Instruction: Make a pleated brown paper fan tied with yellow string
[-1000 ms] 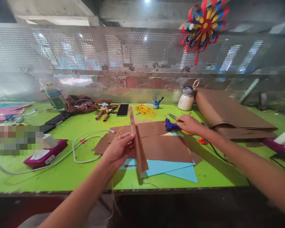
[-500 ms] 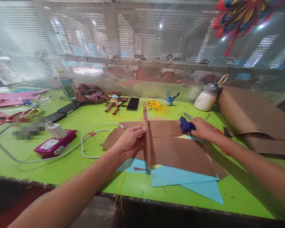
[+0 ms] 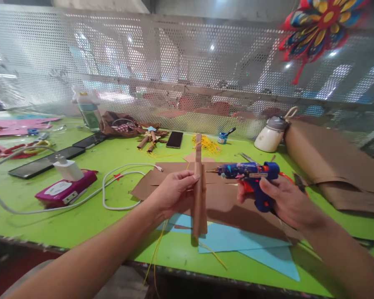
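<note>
My left hand (image 3: 179, 191) pinches a long strip of folded brown paper (image 3: 198, 199) upright over the table, thumb on its near face. A blue hot glue gun (image 3: 249, 172) is gripped in my right hand (image 3: 283, 199), its nozzle pointing left, close to the strip's right side. I cannot tell whether the tip touches the paper. Beneath both hands lie brown paper sheets (image 3: 237, 207) and light blue paper (image 3: 246, 241). Yellow string (image 3: 157, 249) hangs below my left hand over the table's front edge.
On the left are a purple power strip (image 3: 67, 191) with a white plug (image 3: 67, 168) and a white cable (image 3: 104, 189). Toward the back are a phone (image 3: 174, 139), yellow string (image 3: 207, 144), a blue jar (image 3: 222, 138) and a white bottle (image 3: 269, 135). Rolled brown paper (image 3: 330, 153) lies right.
My right hand has lifted the glue gun off the table and brought it nearer, nozzle toward the strip. My left hand still holds the strip, slightly further right in view.
</note>
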